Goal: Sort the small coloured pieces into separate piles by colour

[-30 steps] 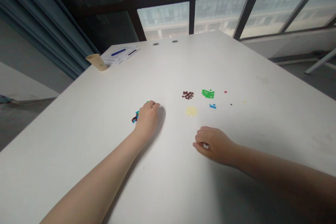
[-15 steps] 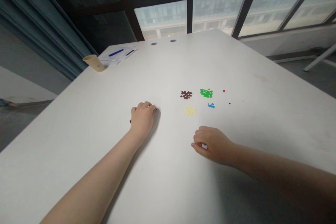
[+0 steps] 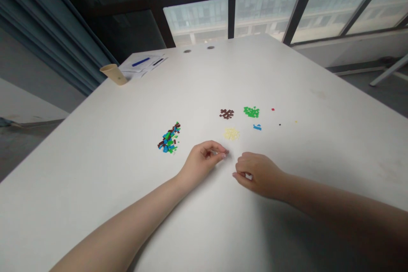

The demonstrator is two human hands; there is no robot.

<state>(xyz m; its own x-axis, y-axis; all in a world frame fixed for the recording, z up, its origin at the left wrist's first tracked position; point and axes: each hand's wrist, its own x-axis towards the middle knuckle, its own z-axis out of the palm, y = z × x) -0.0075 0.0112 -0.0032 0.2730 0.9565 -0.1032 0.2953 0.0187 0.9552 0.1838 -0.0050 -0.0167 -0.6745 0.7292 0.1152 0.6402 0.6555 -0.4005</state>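
Two bare arms come into the view, the left forearm (image 3: 127, 221) and the right forearm (image 3: 334, 208). Both are slim and smooth, and they become gently narrower toward the wrist. The left hand (image 3: 200, 161) and the right hand (image 3: 258, 175) are small, with slender fingers. The fingernails (image 3: 225, 155) of the left hand look short and neatly kept (at this distance, the camera shows them only a little). The skin of both hands is bare too.

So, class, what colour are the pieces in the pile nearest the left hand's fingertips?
Pale yellow: see the pile in the head view.
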